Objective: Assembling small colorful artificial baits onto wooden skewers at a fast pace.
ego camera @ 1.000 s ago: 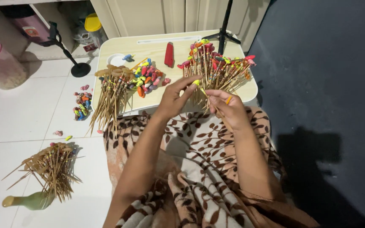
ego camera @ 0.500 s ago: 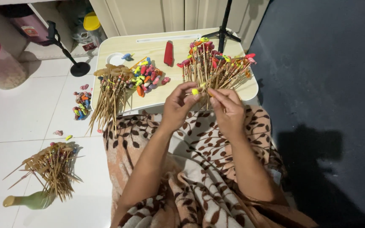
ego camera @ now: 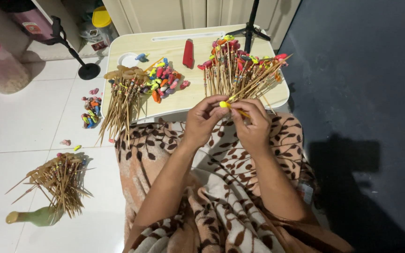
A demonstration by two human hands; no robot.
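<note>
Both hands have drawn closer together since a moment ago, meeting just in front of the table edge. White glossy floor tiles point(ego camera: 19, 122) fill the left of the room, where a loose bundle of thin wooden sticks point(ego camera: 59, 180) lies beside a green bottle point(ego camera: 36, 216), and small coloured pieces point(ego camera: 91, 112) are scattered near the table's corner. A low pale wooden table point(ego camera: 174, 100) carries a second sheaf of sticks point(ego camera: 120, 100) hanging over its front edge, a heap of bright little beads point(ego camera: 165, 79), a flat red cutter point(ego camera: 189, 53) and, further right, a fanned pile of sticks with coloured tips point(ego camera: 240, 70). Over the patterned brown cloth point(ego camera: 221, 187) on the lap, the left hand point(ego camera: 203, 121) pinches a small yellow bead point(ego camera: 223, 104) between fingertips, while the right hand point(ego camera: 253, 125) grips the thin stick point(ego camera: 241, 112) that the bead sits on. Dark carpet point(ego camera: 362, 93) covers the right.
</note>
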